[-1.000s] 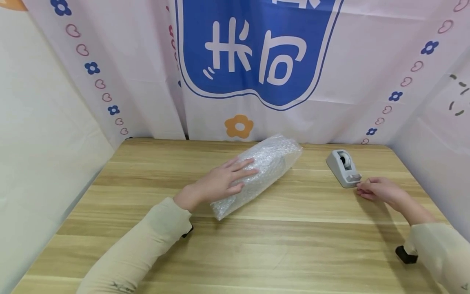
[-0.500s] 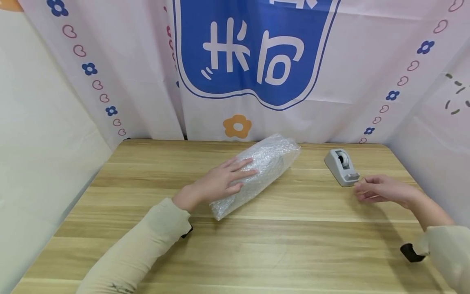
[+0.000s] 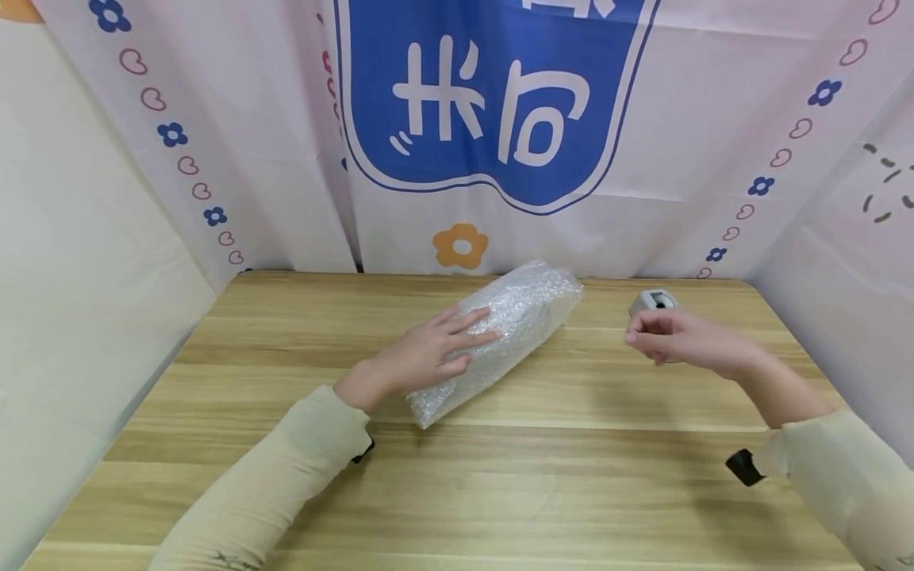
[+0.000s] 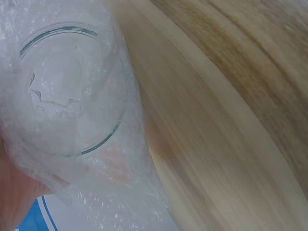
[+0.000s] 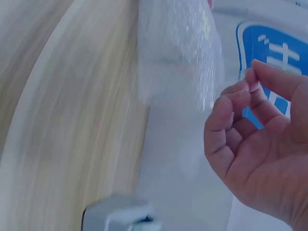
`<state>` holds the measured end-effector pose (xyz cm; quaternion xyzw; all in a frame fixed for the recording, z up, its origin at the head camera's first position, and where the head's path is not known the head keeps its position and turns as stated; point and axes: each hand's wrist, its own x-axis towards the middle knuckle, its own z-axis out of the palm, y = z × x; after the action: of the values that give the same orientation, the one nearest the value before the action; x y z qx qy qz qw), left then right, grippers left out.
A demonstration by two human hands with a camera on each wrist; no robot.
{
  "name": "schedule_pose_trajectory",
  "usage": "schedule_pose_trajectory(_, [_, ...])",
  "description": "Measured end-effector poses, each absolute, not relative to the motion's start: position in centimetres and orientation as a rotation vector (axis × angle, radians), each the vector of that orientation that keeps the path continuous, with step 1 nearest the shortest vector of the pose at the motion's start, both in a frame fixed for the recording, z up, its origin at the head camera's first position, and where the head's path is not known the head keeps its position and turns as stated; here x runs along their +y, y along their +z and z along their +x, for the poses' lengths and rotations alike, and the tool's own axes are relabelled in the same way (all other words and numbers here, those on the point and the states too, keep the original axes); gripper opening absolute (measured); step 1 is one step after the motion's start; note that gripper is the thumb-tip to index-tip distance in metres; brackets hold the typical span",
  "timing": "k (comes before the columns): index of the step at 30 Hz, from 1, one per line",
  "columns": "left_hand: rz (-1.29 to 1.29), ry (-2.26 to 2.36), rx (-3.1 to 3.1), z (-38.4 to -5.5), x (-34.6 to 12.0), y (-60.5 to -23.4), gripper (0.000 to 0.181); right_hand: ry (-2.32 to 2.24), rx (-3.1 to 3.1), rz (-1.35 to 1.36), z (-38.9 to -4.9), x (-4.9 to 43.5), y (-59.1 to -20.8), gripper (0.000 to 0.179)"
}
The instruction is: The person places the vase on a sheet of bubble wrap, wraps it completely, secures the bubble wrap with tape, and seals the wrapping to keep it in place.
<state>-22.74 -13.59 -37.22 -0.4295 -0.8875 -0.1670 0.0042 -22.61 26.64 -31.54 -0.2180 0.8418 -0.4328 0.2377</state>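
My left hand [image 3: 421,357] rests with spread fingers on a bubble-wrapped bundle [image 3: 524,317] lying slantwise on the table. Through the bubble wrap [image 4: 120,192] in the left wrist view, the round rim of a clear glass object [image 4: 98,144] shows. My right hand [image 3: 689,341] is raised in front of the grey tape dispenser [image 3: 650,298], covering most of it in the head view. Its thumb and index finger pinch a small piece of clear tape [image 5: 244,75], hardly visible between the fingertips in the right wrist view. The other fingers are curled in.
The wooden table [image 3: 457,492] reaches back to a hanging white cloth [image 3: 286,182] with a blue printed emblem. Pale cloth walls stand at left and right. The dispenser's grey body [image 5: 115,214] shows at the bottom of the right wrist view.
My right hand was beside the dispenser's cutting end, drew slightly away to the right, and is now further left, in front of the dispenser. My left hand and the bundle have stayed put.
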Motion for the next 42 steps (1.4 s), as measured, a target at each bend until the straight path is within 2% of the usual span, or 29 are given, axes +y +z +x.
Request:
schedule_pose_trajectory(10, [-1.365,-0.538,-2.753,-22.9,-13.8,-37.5,0.048,-1.429,2.135,-0.858,-24.2,18.1,-32.7,0.014])
schedule_pose_trajectory(15, [-1.358,-0.552,-2.780,-23.0,-13.7,-37.6,0.048,-1.448,2.057,-0.861,-25.1,15.5,-34.0,0.020])
schedule_pose_trajectory(25, [-1.330,-0.582,-2.788,-22.9,-13.5,-37.6,0.047,-1.526,1.948,-0.840,-26.2,13.8,-35.8,0.020])
schedule_pose_trajectory(42, [-1.298,-0.497,-2.849,-22.7,-13.5,-37.1,0.046,-1.534,2.038,-0.653,-26.0,13.2,-36.2,0.017])
